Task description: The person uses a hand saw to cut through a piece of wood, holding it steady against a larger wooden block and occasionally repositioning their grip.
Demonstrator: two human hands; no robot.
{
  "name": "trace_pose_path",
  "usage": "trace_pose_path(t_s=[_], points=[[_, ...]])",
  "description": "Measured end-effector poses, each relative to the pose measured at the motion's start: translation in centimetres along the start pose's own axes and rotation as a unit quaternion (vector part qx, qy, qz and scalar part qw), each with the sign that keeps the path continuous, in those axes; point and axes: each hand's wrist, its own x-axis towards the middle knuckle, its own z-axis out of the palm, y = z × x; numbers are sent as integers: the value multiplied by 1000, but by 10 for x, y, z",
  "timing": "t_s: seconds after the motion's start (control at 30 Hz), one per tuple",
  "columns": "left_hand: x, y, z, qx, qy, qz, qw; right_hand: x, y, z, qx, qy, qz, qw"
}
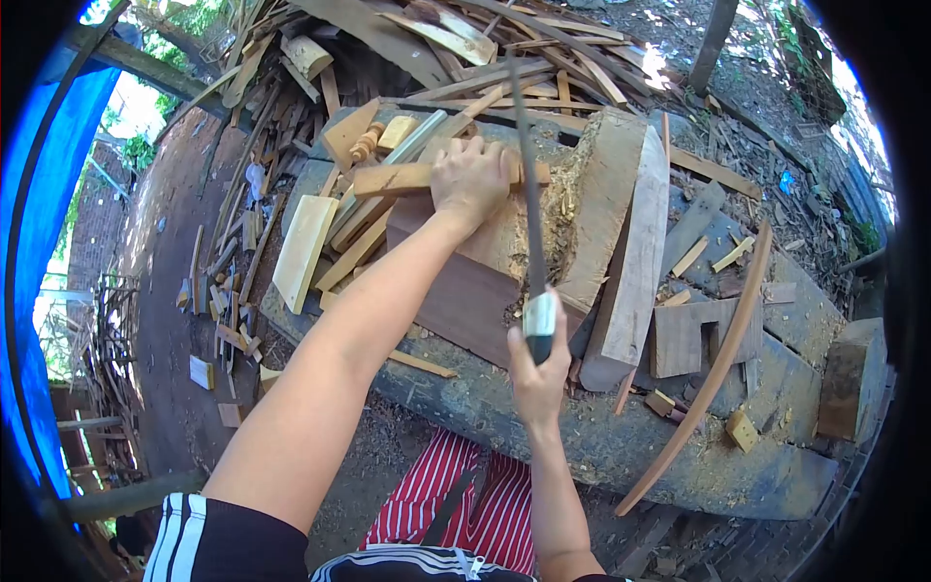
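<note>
My left hand [470, 179] is wrapped over a short wooden bar [393, 179] and presses it down on a large wooden block. The bar's right end sticks out past my fingers. My right hand [540, 378] grips the white and dark green handle of a handsaw [531, 218]. Its long blade, seen nearly edge-on, points away from me and crosses the bar close to its right end. I cannot make out the teeth or how deep any cut is. Sawdust and chips [553, 218] lie around the blade, beside a thick timber [606, 209].
A worn workbench [465, 398] carries a pale board [303, 252], a turned wooden piece [367, 143], a notched block [684, 339] and a long curved strip [713, 388]. Scrap wood [572, 48] is heaped at the far side. A blue tarp [73, 194] hangs at left.
</note>
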Motion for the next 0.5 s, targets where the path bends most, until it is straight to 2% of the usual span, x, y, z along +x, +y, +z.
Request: trace_pose_path(t_s=[0.03, 0.07, 0.17, 0.2, 0.23, 0.3, 0.33, 0.5], points=[[-2, 0, 2, -10, 17, 17, 1000, 5, -4, 2, 184, -5, 109, 977], [-4, 1, 4, -12, 13, 16, 1000, 20, -8, 6, 226, 6, 96, 970], [0, 2, 2, 2, 17, 20, 1000, 48, -46, 0, 233, 18, 81, 969], [0, 2, 0, 1, -13, 13, 1000, 43, -46, -6, 232, 21, 76, 970], [2, 3, -1, 0, -42, 5, 999, 29, -43, -12, 173, 14, 73, 982], [4, 1, -1, -1, -31, 9, 999, -3, -17, -22, 43, 10, 33, 999], [1, 1, 0, -2, -25, 15, 1000, -22, -15, -22, 16, 8, 45, 999], [1, -1, 3, 22, -24, 22, 999, -80, 2, -24, -9, 27, 114, 993]])
